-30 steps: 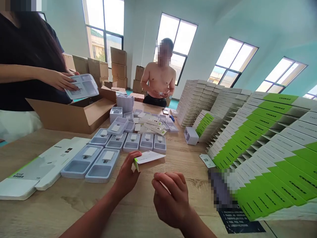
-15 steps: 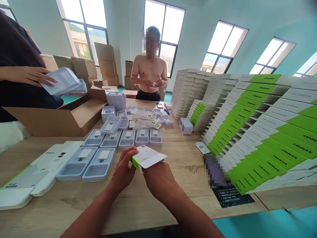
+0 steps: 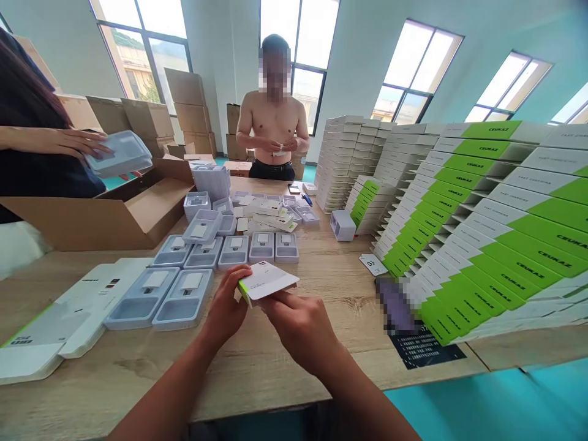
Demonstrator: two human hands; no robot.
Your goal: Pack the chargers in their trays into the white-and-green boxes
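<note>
A white and green cardboard box [image 3: 270, 279] is held above the table's near middle. My left hand [image 3: 229, 306] grips its left end, with the thumb in front and the fingers behind. My right hand [image 3: 303, 324] is at the box's near right side, fingers bent and their tips hidden beneath it. Left of my hands, pale plastic trays [image 3: 182, 299] lie in rows, each with a small white piece in its upper compartment. Flattened white and green cartons [image 3: 68, 300] lie farther left.
Tall stacks of white and green boxes [image 3: 496, 233] line the right side. A dark purple blurred object [image 3: 397, 306] lies beside them on a black printed sheet [image 3: 429, 352]. At left stands an open brown carton [image 3: 101, 220], where a person holds trays [image 3: 119, 153]. Another person [image 3: 275, 128] stands across the table.
My right hand has shifted along the box's near side, and more of its fingers show. The box has moved slightly left. The person at left has lowered the trays toward the carton.
</note>
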